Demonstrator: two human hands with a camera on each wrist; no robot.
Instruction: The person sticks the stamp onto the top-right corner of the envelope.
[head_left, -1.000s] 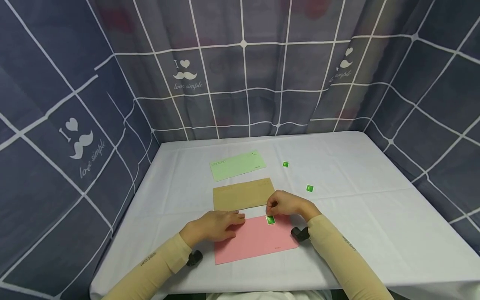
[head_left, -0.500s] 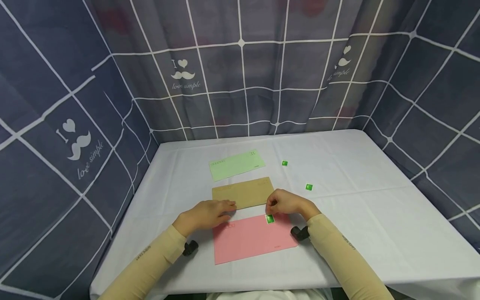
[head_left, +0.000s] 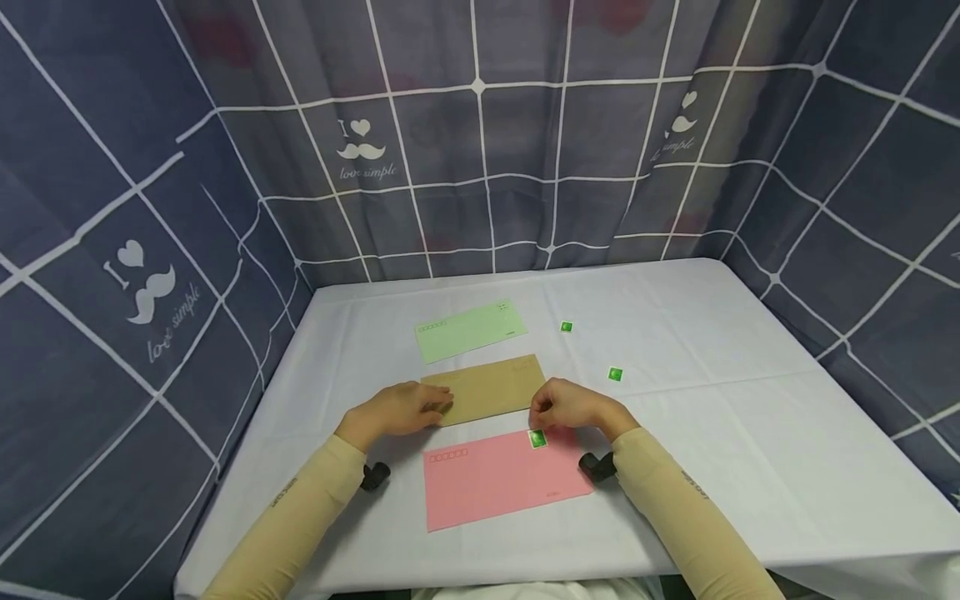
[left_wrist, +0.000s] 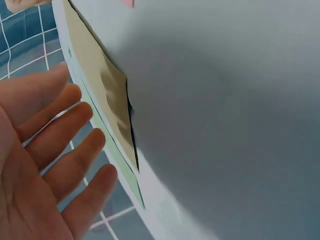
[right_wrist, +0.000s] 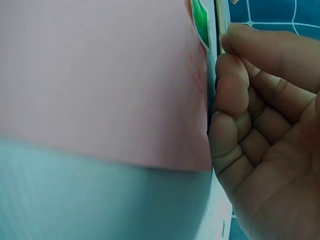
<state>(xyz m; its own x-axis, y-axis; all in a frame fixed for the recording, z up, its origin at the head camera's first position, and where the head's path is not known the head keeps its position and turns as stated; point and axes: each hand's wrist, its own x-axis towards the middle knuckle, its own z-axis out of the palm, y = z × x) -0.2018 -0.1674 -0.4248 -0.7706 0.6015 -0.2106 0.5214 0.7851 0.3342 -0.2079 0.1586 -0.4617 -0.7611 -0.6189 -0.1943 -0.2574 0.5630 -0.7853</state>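
The right hand (head_left: 573,406) hides 1 corner of the pink envelope (head_left: 495,479), its lower print (head_left: 552,494) illegibly small.

pink envelope (head_left: 495,485): matt paper | brown envelope (head_left: 493,390): matt paper | tablecloth (head_left: 735,417): creased cloth

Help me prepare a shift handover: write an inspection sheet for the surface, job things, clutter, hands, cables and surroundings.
Surface: white cloth, creased.
Job things: pink envelope with one green stamp near its far edge; brown envelope; green envelope; far loose stamp; near loose stamp.
Clutter: nothing seen.
Hands: left hand over the brown envelope's left end, contact unclear; right hand, fingers curled, beside the pink envelope's stamp.
Cables: nothing seen.
Surroundings: gridded curtains behind and on both sides.
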